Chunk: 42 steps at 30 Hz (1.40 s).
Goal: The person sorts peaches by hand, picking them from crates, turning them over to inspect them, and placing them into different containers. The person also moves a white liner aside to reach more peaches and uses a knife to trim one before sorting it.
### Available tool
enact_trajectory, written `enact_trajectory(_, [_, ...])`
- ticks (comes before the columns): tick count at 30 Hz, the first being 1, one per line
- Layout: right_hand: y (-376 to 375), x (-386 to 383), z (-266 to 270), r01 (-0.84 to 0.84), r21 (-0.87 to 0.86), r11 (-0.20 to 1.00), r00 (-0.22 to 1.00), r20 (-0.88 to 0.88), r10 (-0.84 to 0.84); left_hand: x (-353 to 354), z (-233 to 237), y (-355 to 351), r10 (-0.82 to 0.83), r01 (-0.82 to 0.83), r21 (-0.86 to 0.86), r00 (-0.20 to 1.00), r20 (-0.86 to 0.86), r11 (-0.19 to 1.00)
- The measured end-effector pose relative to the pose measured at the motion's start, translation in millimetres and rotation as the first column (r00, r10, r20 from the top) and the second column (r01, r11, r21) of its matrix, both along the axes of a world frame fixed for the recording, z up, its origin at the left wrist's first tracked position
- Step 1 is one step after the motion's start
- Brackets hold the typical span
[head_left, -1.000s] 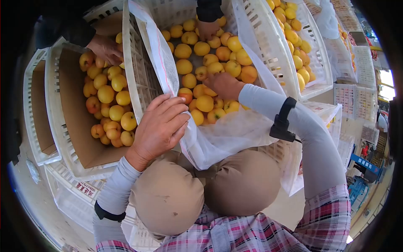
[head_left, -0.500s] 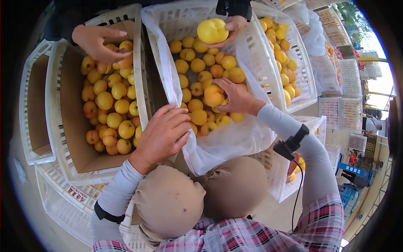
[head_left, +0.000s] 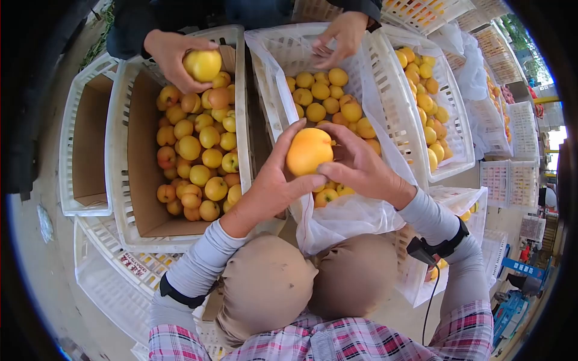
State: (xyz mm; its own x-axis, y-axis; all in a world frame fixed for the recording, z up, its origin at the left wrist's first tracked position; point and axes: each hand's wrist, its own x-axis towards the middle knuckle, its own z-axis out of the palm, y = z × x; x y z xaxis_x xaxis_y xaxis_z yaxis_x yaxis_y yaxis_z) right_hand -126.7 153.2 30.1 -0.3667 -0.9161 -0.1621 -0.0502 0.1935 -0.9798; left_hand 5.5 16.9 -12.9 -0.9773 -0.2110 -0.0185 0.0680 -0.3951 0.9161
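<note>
A large orange-yellow peach point(head_left: 309, 151) is between my two hands, above the near part of the lined crate. My left hand point(head_left: 280, 183) cups it from the left and below. From the right, the curved fingers and thumb of my right hand point(head_left: 364, 165) close on its edge. Below lie more yellow peaches point(head_left: 315, 112) inside a white crate with a thin white liner point(head_left: 346, 219). To the left, another white crate point(head_left: 114, 180) with cardboard walls is filled with peaches point(head_left: 189, 147).
Across from me, a co-worker's hand point(head_left: 174, 57) holds a yellow peach point(head_left: 202, 65) over the cardboard-lined crate. The co-worker's other hand point(head_left: 343, 37) hangs above the lined crate. More peach crates point(head_left: 442, 114) stand at right; a narrow cardboard-lined crate point(head_left: 72, 144) stands at far left.
My right hand has lifted a peach from the crate. My left hand has left the liner's edge and come round the peach. The co-worker's peach has moved to the left crate.
</note>
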Motion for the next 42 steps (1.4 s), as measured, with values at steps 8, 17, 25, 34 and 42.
enact_trajectory(8, [3.7,-98.6,-50.8,-0.131,0.605,0.785,0.796,-0.408,0.447,57.7,-8.3,-73.7,0.248,-0.201,-0.178,0.92,0.304,0.963])
enact_trajectory(17, [22.6,-63.2,-179.3,-0.021,0.97,0.244,0.402,-0.215,0.89,149.3,-70.8,-129.2,0.455,0.217,-0.797,0.724,0.519,0.564])
enact_trajectory(25, [39.2,-94.4,-169.5,-0.228,0.868,0.442,0.556,-0.257,0.791,115.9,-55.8,-108.2,0.404,-0.095,-0.709,0.87,0.281,0.699])
enact_trajectory(34, [31.2,-71.9,-52.8,-0.218,0.254,0.942,0.958,0.24,0.157,67.0,-0.3,-57.6,0.285,-0.184,-0.422,0.939,0.191,0.888])
enact_trajectory(42, [-27.3,-30.9,18.2,-0.356,0.231,0.905,0.834,0.515,0.197,35.1,43.9,-31.0,0.142,-0.123,-0.083,0.95,0.28,0.989])
